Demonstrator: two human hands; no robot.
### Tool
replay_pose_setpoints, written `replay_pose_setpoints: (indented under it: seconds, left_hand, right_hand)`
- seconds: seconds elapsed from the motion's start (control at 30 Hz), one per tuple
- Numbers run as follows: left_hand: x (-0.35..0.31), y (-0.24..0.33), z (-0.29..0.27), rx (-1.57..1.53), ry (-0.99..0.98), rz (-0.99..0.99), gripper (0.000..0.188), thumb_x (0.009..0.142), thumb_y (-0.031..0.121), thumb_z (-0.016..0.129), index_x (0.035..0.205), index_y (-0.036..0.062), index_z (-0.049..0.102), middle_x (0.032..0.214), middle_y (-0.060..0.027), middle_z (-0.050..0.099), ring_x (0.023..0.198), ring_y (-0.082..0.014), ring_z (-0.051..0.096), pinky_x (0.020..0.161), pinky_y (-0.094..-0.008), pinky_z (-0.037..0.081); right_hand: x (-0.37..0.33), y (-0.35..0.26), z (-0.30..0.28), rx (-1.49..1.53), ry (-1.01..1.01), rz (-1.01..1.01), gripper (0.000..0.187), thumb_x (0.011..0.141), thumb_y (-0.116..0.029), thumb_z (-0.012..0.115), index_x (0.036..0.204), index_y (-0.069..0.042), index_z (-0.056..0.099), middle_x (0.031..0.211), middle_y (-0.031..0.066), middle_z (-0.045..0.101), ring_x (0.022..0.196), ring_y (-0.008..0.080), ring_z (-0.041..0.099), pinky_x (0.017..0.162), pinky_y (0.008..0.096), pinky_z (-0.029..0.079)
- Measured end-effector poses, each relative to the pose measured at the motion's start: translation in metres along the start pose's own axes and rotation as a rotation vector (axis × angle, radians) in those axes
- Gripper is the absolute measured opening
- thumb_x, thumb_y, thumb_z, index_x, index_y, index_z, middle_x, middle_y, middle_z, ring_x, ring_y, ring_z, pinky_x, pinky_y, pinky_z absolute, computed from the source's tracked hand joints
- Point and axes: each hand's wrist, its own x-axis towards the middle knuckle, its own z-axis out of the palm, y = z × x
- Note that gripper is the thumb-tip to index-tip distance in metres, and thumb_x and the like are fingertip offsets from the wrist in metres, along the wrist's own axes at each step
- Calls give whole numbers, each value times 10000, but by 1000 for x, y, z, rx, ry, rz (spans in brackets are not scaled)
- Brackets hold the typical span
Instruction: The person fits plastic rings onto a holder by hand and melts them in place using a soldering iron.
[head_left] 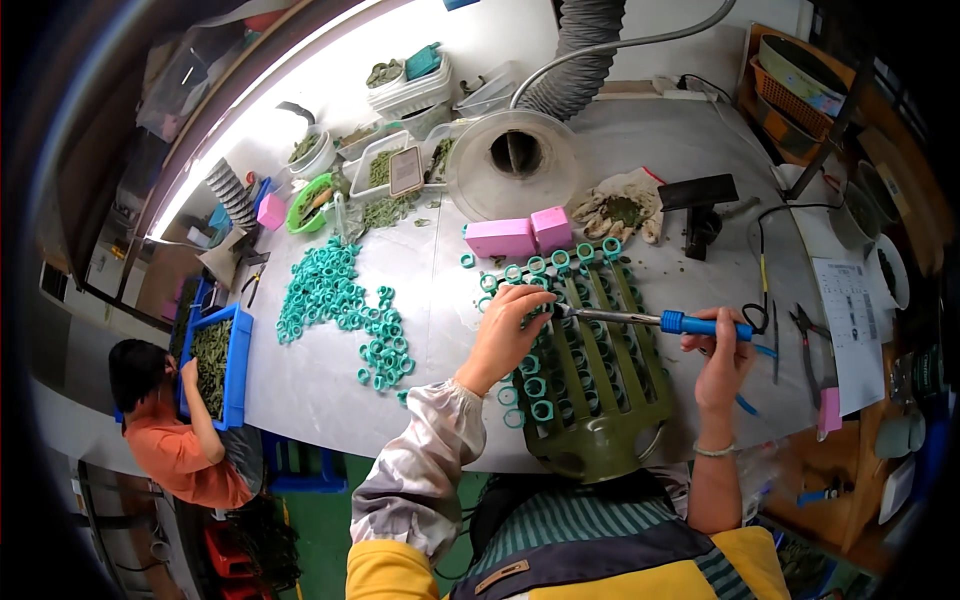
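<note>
On the desk [330,380] my left hand [500,335] pins a teal ring [537,312] to the green rack [590,385], while my right hand [722,360] has a closed grip on the soldering iron [650,320], tip at that ring.

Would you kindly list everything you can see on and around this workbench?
Slotted rack: one, olive green, bench front centre.
Rings on rack: many, teal, along its left and top edges.
Loose ring pile: one, teal, left of rack.
Blocks: two, pink, behind rack.
Extraction hose with clear hood: one, grey, bench rear.
Pliers: one, dark, right.
Paper sheet: one, white, right edge.
Co-worker: one, orange top, lower left.
Left hand: on the rack's rings.
Right hand: holding blue-handled soldering iron.
</note>
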Motion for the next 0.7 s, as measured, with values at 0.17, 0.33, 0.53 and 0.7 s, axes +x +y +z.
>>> replay_pose_setpoints:
  seconds: [0.17,0.33,0.53,0.7]
  left_hand:
    - [0,-1,-2,16,-8,11,267,805,25,694,1071,45,680,1098,-102,654,1022,-307,562,898,-395,460]
    - [3,2,-5,-38,-2,52,267,820,39,694,1085,52,673,1074,-107,638,1035,-296,569,901,-380,469]
    - [-60,-96,-97,543,359,-263,169,820,22,634,989,23,619,959,-168,609,914,-359,573,827,-441,456]
    - [-130,-141,-128,662,205,-796,165,899,171,609,976,25,604,975,-203,609,952,-401,581,814,-480,464]
  right_hand:
    - [1,-5,0,-23,-59,-34,314,992,-233,528,858,32,631,732,84,671,564,135,651,565,252,543]
    - [4,-17,-17,17,60,-16,295,980,-234,542,856,22,617,733,85,667,547,128,629,542,253,523]
    - [3,-20,-22,61,95,8,309,970,-270,554,828,-1,609,722,99,652,500,139,585,506,258,486]
    - [2,-21,-23,53,77,1,318,975,-285,550,823,-14,619,715,91,648,497,137,583,505,255,491]
